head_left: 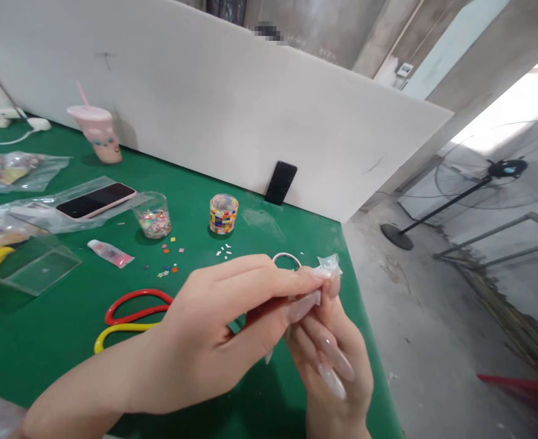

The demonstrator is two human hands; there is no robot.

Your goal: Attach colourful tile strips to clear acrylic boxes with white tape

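My left hand (214,329) and my right hand (332,360) meet above the green table (44,341), fingers pinched together on a small clear plastic packet (328,265). A thin metal ring (287,259) shows just behind my left fingertips; whether it is held or lies on the table I cannot tell. On the table beyond stand a small cup covered in coloured mosaic tiles (223,213) and a clear glass (153,214) of loose coloured tiles. A few tiles (170,259) lie scattered near them.
Red and yellow scissor handles (131,317) lie under my left wrist. A pink phone (95,200) rests on plastic bags, a black phone (280,182) leans on the white board, a pink drink cup (99,134) stands behind. A floor fan (501,171) is right of the table edge.
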